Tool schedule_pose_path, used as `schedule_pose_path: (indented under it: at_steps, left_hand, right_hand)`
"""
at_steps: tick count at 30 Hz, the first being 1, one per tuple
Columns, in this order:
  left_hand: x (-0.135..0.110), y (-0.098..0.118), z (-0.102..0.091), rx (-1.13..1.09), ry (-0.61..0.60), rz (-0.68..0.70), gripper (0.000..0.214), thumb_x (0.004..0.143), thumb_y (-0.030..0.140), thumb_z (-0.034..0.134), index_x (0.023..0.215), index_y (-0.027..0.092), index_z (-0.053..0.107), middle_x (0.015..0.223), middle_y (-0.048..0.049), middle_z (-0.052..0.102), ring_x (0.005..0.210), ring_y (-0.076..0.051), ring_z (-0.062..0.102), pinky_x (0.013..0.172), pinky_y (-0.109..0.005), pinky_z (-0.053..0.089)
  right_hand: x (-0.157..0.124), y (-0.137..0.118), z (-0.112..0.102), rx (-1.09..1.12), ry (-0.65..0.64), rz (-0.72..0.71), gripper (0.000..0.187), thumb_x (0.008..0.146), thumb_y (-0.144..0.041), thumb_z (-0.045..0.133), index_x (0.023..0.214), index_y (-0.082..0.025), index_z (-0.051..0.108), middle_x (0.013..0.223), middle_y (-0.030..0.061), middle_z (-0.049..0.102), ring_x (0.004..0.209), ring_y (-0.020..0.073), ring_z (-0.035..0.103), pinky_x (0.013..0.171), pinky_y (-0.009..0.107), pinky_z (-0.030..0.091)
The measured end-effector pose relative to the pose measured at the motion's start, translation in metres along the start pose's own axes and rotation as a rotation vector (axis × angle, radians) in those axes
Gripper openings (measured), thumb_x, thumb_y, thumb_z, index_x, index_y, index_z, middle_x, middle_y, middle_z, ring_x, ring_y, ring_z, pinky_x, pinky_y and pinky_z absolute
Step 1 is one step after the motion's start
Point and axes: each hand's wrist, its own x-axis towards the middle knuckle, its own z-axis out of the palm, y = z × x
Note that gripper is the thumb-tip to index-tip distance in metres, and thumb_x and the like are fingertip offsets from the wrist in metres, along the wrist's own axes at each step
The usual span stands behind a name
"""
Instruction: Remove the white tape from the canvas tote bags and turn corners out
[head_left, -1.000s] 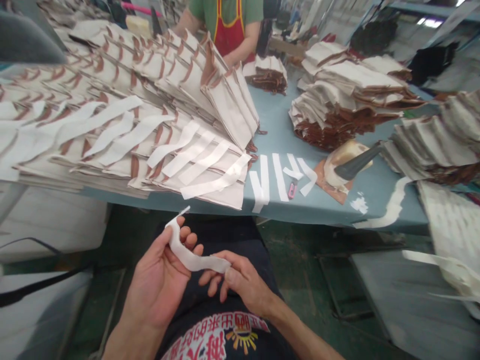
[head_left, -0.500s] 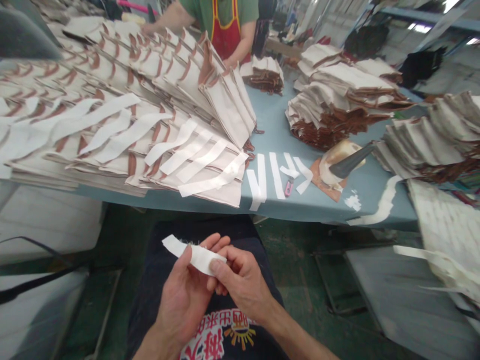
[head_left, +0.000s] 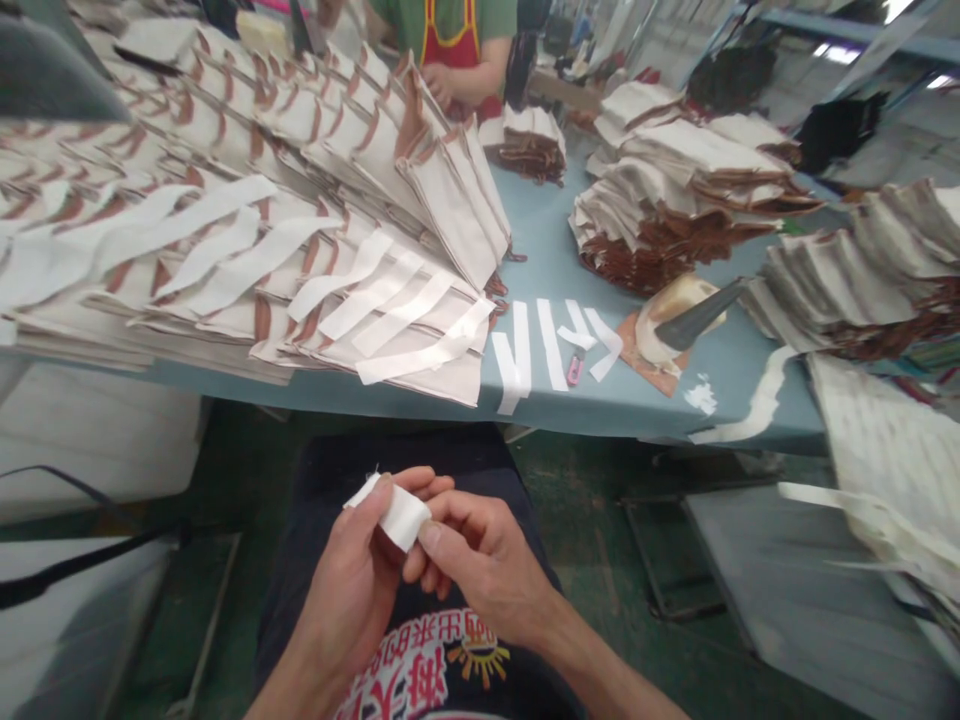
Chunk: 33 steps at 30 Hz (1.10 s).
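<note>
A short white fabric strip (head_left: 403,519) is held between my two hands, above my lap and in front of the table. My left hand (head_left: 367,545) pinches its left part, thumb on top and fingers underneath. The right end is gripped by my right hand (head_left: 480,550) between thumb and fingers. Part of the strip is hidden under the left thumb. On the table edge ahead lie several loose white strips (head_left: 553,345) and a small pink thread snipper or clip (head_left: 575,369); I cannot tell which.
Overlapping beige fabric pieces with brown edges (head_left: 427,370) cover the table's left side. A glue pot with a dark-handled brush (head_left: 664,320) stands right of the strips on the blue table (head_left: 592,410). Behind are stacked pieces (head_left: 652,230) and a co-worker in a red apron (head_left: 457,40).
Less of the white strip shows now; its left end has drawn in toward my left thumb, as if folded or turned. The co-worker's hands have moved.
</note>
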Motion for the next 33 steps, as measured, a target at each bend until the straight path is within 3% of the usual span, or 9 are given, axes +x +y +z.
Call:
schedule_pose_path:
  at_steps: [6,10,13,16,19,23,25,28,33]
  left_hand:
    - [0.002,-0.004,-0.006,0.035,-0.016,0.133,0.06,0.052,0.059,0.101,0.089,0.015,0.085,0.087,-0.0114,0.087,0.066,-0.023,0.075,0.048,-0.027,0.061]
    - [0.007,-0.003,-0.013,0.065,-0.071,0.21,0.051,0.067,0.053,0.098,0.099,0.015,0.086,0.091,-0.0109,0.088,0.078,-0.024,0.08,0.065,-0.026,0.066]
    - [0.008,0.0,-0.011,0.006,-0.075,0.151,0.044,0.074,0.041,0.095,0.105,0.012,0.086,0.098,-0.0143,0.088,0.088,-0.025,0.082,0.076,-0.025,0.068]
    - [0.007,0.003,-0.003,-0.074,0.0,0.049,0.022,0.089,0.025,0.078,0.101,0.007,0.085,0.101,-0.0179,0.088,0.089,-0.024,0.084,0.076,-0.024,0.068]
    - [0.005,0.005,0.004,-0.09,0.056,-0.024,0.025,0.099,0.013,0.061,0.097,0.006,0.085,0.1,-0.0179,0.088,0.084,-0.021,0.084,0.071,-0.022,0.067]
    - [0.005,0.005,0.004,-0.082,0.072,-0.046,0.029,0.102,0.011,0.058,0.095,0.006,0.086,0.097,-0.0164,0.088,0.082,-0.019,0.083,0.071,-0.019,0.066]
    - [0.005,0.005,0.003,-0.069,0.055,-0.043,0.029,0.102,0.011,0.058,0.096,0.007,0.086,0.096,-0.0163,0.088,0.083,-0.02,0.083,0.072,-0.021,0.066]
    - [0.006,0.006,0.003,-0.048,0.028,-0.025,0.028,0.101,0.011,0.059,0.095,0.007,0.086,0.091,-0.0151,0.087,0.078,-0.019,0.081,0.069,-0.021,0.065]
    - [0.012,0.013,-0.004,0.022,-0.031,-0.112,0.04,0.108,0.03,0.053,0.101,0.008,0.086,0.098,-0.0161,0.087,0.085,-0.021,0.079,0.079,-0.027,0.065]
  right_hand:
    - [-0.001,0.001,0.001,-0.02,0.042,-0.013,0.033,0.091,-0.049,0.067,0.079,-0.019,0.06,0.068,0.0013,0.068,0.052,0.0082,0.052,0.054,0.021,0.044]
    - [-0.002,0.004,-0.001,-0.166,0.097,-0.144,0.017,0.094,-0.034,0.062,0.085,-0.02,0.063,0.073,0.0021,0.073,0.059,0.0117,0.061,0.06,0.024,0.049]
    - [0.001,0.013,-0.005,-0.486,0.135,-0.354,0.009,0.094,-0.023,0.06,0.097,-0.021,0.068,0.084,0.0043,0.078,0.067,0.0154,0.069,0.067,0.027,0.053]
    - [0.005,0.023,-0.01,-0.821,0.23,-0.573,0.009,0.095,-0.02,0.061,0.093,-0.022,0.07,0.083,0.0061,0.079,0.071,0.0181,0.071,0.071,0.029,0.052]
    - [0.009,0.026,-0.017,-0.901,0.289,-0.635,0.005,0.097,-0.023,0.066,0.093,-0.022,0.07,0.078,0.0036,0.077,0.068,0.0172,0.07,0.071,0.028,0.051]
    - [0.012,0.018,-0.026,-1.035,0.182,-0.768,0.015,0.103,-0.021,0.06,0.107,-0.023,0.074,0.086,0.0047,0.079,0.072,0.0181,0.069,0.071,0.029,0.051]
    - [0.013,0.013,-0.028,-1.102,0.125,-0.848,0.02,0.106,-0.021,0.057,0.102,-0.024,0.076,0.085,0.0055,0.078,0.072,0.0182,0.067,0.071,0.03,0.049]
    - [0.014,0.007,-0.025,-0.971,0.148,-0.768,0.025,0.107,-0.024,0.057,0.089,-0.022,0.074,0.083,0.0059,0.076,0.074,0.0179,0.064,0.073,0.031,0.049]
    - [0.013,0.006,-0.015,-0.358,0.133,-0.279,0.023,0.099,-0.033,0.062,0.081,-0.02,0.068,0.079,0.0015,0.07,0.065,0.0135,0.055,0.063,0.027,0.045]
